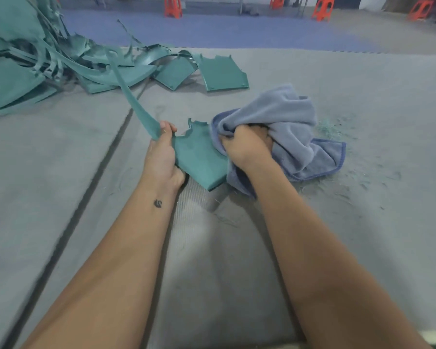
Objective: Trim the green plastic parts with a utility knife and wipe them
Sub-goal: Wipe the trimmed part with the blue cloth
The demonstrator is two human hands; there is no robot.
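— Green plastic, is that what the left hand (161, 157) has hold of?

— Yes. Its fingers and thumb are curled round the near-left edge of a green plastic part (202, 159), a flat panel with a notched far edge and a long thin strip arcing up and away to the left. The thumb presses on top where the strip meets the panel.

— And the right hand (247, 144)?

— Bunched tight into a blue-grey cloth (287, 127), fist closed on the fabric, pressing it against the right side of the same panel. The cloth spills out to the right and lies partly on the grey mat (363, 96).

— Where does the part sit?

— Between the two hands, in the middle of the mat, its near corner raised a little off the surface.

— What lies round it?

— Fine green shavings (330, 128) just beyond the cloth on the right. Farther off to the left, a heap of green parts (35, 71), with a curved panel (224, 74) at its right end. Beyond the mat, blue flooring (212, 28) and orange stools (173, 6).
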